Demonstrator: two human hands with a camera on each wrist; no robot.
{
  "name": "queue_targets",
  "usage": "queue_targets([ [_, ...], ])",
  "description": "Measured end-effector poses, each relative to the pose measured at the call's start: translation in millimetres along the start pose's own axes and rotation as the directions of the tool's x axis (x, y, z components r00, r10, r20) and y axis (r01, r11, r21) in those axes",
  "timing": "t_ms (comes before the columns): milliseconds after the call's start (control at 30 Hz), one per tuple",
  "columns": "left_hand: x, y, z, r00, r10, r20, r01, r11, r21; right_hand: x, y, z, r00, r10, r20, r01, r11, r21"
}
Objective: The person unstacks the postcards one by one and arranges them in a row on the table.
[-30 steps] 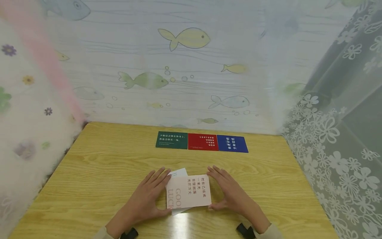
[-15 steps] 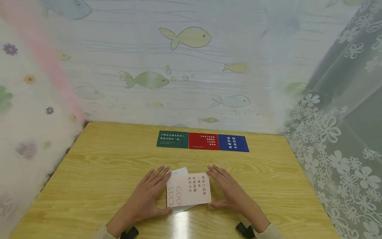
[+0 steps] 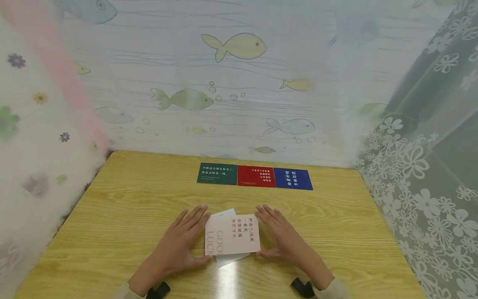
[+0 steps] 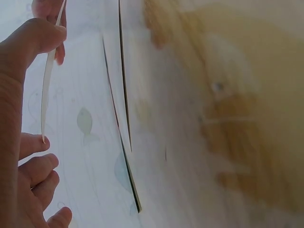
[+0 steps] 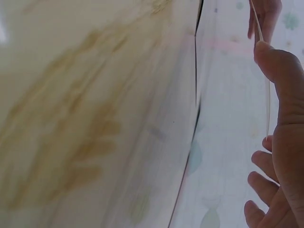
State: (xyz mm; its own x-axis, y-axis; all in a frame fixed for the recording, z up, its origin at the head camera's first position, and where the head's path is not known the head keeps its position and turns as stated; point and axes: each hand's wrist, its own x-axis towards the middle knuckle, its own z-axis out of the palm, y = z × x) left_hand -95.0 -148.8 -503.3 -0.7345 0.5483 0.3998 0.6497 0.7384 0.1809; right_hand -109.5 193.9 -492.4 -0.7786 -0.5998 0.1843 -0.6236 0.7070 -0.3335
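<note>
A pale pink card (image 3: 232, 234) printed with "GOO" and "LUCK" lies flat between my two hands. My left hand (image 3: 181, 238) holds its left end, with thumb and index finger at the two corners. At the opposite end, my right hand (image 3: 285, 236) holds it the same way. Both wrist views show the card edge-on, a thin strip (image 4: 47, 90) along the left thumb and a thin strip (image 5: 267, 104) by the right thumb. Beneath it, a white card (image 3: 232, 259) sits at an angle on the table, mostly covered. The gap between them is hard to judge.
Behind the hands on the wooden table (image 3: 130, 199), a green card (image 3: 217, 176), a red card (image 3: 254, 179) and a blue card (image 3: 295, 180) lie side by side in a row. A fish-patterned curtain (image 3: 179, 62) hangs at the back edge; lace (image 3: 414, 199) hangs on the right.
Both hands have shifted the pink card slightly left and away from me. More of the white card's lower edge now shows. The row of cards has stayed in place.
</note>
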Motion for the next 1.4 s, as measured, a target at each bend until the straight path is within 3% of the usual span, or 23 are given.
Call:
queue_targets([
  [433,-5.0,-6.1,1.0,1.000,-0.012,0.012,0.012,1.000,0.001,4.6,-6,3,0.997,0.038,0.063,-0.038,0.999,-0.012],
  [867,-10.2,-20.4,-3.1,0.997,-0.041,0.068,0.042,0.999,-0.008,17.6,-11,10,0.996,0.046,0.081,-0.049,0.998,0.034],
  [1200,-12.8,-36.9,-14.7,0.975,-0.103,0.196,0.124,0.987,-0.100,33.3,-19,16,0.993,0.053,0.104,-0.060,0.996,0.065],
  [1400,-14.1,-49.6,-18.3,0.973,-0.111,0.202,0.134,0.985,-0.105,44.7,-24,19,0.991,0.066,0.120,-0.072,0.996,0.052],
])
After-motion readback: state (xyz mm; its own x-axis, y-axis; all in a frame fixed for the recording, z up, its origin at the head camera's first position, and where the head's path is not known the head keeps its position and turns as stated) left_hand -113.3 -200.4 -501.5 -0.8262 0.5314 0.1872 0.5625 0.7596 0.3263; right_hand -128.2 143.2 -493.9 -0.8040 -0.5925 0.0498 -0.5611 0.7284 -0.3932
